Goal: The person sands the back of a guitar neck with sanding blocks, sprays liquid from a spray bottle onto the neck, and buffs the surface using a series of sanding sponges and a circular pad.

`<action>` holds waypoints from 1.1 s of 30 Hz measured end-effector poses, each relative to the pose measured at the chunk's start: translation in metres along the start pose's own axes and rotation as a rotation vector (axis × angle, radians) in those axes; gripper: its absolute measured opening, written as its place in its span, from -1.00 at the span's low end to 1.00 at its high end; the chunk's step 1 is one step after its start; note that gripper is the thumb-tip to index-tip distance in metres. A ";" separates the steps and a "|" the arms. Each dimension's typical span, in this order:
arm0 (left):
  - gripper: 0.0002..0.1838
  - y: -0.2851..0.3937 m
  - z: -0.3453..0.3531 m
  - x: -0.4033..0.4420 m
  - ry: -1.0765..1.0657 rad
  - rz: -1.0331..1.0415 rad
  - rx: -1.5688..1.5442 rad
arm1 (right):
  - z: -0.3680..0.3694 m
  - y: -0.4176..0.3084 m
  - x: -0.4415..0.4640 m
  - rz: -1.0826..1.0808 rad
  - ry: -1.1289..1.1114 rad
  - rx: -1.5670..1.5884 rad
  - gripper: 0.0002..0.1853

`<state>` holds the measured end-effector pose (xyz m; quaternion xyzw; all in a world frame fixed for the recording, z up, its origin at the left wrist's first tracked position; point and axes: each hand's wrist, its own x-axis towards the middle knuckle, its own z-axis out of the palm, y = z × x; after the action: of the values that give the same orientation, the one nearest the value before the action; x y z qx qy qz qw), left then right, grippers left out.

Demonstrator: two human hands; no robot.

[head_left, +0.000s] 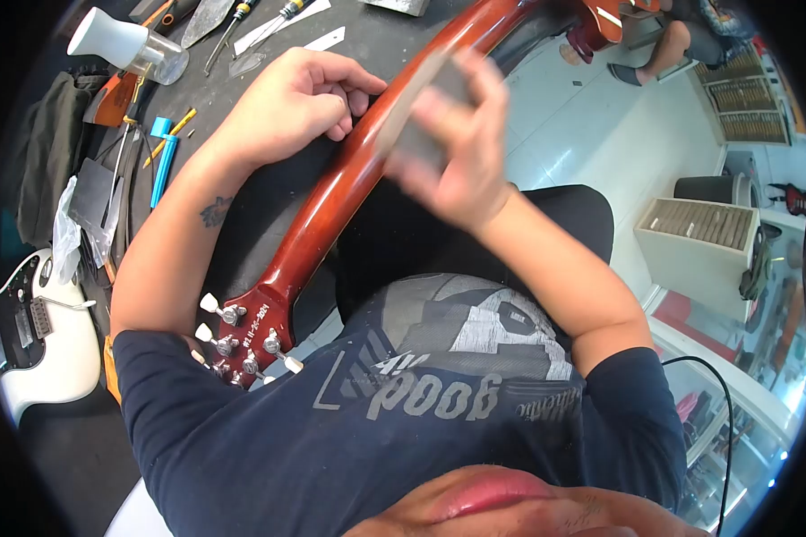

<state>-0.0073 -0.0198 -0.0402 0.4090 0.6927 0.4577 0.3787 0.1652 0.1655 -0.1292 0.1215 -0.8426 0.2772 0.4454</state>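
A guitar's glossy red-brown neck (336,192) slants across my lap, back side up. Its headstock (258,327) with metal tuners and pale buttons lies against my shirt, and the heel and part of the body show at the top. My right hand (461,143), smeared by motion, holds a flat grey sanding pad (448,85) against the neck; its exact make is blurred. On the neck's other side, my left hand (309,98) rests with curled fingers, the index fingertip at the wood. Nothing shows inside that hand.
On the dark bench, a white-topped clear bottle (125,45), screwdrivers (228,36), a blue marker (164,170) and a pencil (179,130) lie to the left. A white guitar body (58,349) sits lower left. A box of boards (694,246) and another person's leg (667,54) are at right.
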 end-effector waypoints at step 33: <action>-0.47 -0.001 -0.006 0.000 -0.030 -0.032 -0.085 | -0.023 -0.093 0.039 0.176 -0.348 0.148 -0.33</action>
<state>-0.0127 -0.0219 -0.0393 0.3882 0.6734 0.4745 0.4132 0.2004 0.1042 -0.0541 0.1261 -0.8915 0.3511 0.2570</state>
